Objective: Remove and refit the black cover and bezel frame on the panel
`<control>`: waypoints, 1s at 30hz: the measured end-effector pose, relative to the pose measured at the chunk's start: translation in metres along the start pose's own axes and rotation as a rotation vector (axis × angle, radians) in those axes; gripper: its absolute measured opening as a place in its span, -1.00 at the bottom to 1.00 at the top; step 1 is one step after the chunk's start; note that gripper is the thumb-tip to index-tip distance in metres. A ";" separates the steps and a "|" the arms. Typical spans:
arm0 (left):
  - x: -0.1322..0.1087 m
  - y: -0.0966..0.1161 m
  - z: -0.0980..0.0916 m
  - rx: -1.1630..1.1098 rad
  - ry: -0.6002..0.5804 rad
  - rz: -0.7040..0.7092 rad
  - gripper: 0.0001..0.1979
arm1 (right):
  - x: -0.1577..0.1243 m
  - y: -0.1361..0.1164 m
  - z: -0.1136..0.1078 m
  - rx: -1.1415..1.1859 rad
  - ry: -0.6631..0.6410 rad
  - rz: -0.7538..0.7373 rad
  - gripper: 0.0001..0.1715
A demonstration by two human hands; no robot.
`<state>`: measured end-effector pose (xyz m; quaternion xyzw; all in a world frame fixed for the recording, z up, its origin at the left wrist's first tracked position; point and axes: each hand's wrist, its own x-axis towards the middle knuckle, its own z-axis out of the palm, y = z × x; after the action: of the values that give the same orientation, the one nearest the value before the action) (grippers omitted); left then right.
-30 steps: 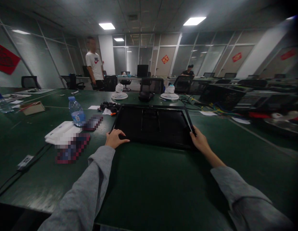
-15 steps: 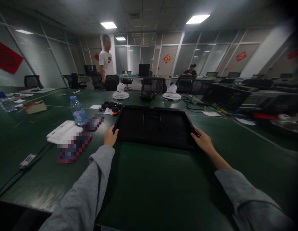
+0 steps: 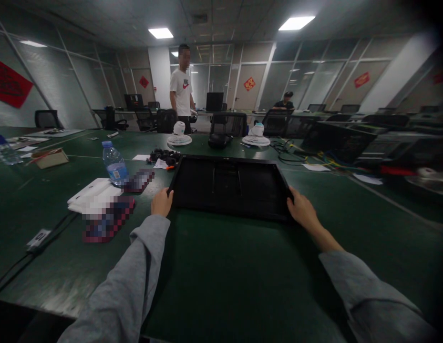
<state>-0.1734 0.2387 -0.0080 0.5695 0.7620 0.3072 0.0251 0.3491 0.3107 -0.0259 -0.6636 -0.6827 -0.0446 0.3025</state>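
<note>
A wide black rectangular panel (image 3: 196,183) with a raised rim and a thin frame shape at its middle lies on the green table (image 3: 221,271). My left hand (image 3: 161,202) grips its left edge, fingertips at the rim. On the opposite side my right hand (image 3: 302,208) is closed round the right edge, near the front corner. Parts of the fingers of both hands are hidden by the rim.
Left of the panel are a water bottle (image 3: 115,164), a white packet (image 3: 86,196), two blurred phone-like items and a black cable. Behind it stand two white fans (image 3: 180,135); cables (image 3: 289,155) and a white-shirted person (image 3: 181,90) are also in view.
The standing person in the background has moved to the right. My hands have shifted slightly along the panel's edges, and the panel has hardly moved.
</note>
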 end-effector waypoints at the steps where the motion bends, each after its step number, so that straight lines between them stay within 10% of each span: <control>1: 0.000 0.001 0.000 0.013 -0.003 0.003 -0.62 | 0.000 -0.002 -0.001 -0.044 -0.010 0.011 -0.27; 21: 0.004 -0.006 0.004 -0.141 -0.002 -0.031 -0.66 | 0.005 0.016 0.012 0.391 -0.002 0.073 -0.27; 30: 0.000 -0.001 -0.010 -0.089 -0.031 -0.155 -0.49 | -0.004 0.016 -0.006 0.826 -0.164 0.331 -0.33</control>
<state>-0.1779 0.2337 -0.0004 0.5120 0.7889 0.3288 0.0859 0.3660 0.3061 -0.0288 -0.5889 -0.5499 0.3333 0.4897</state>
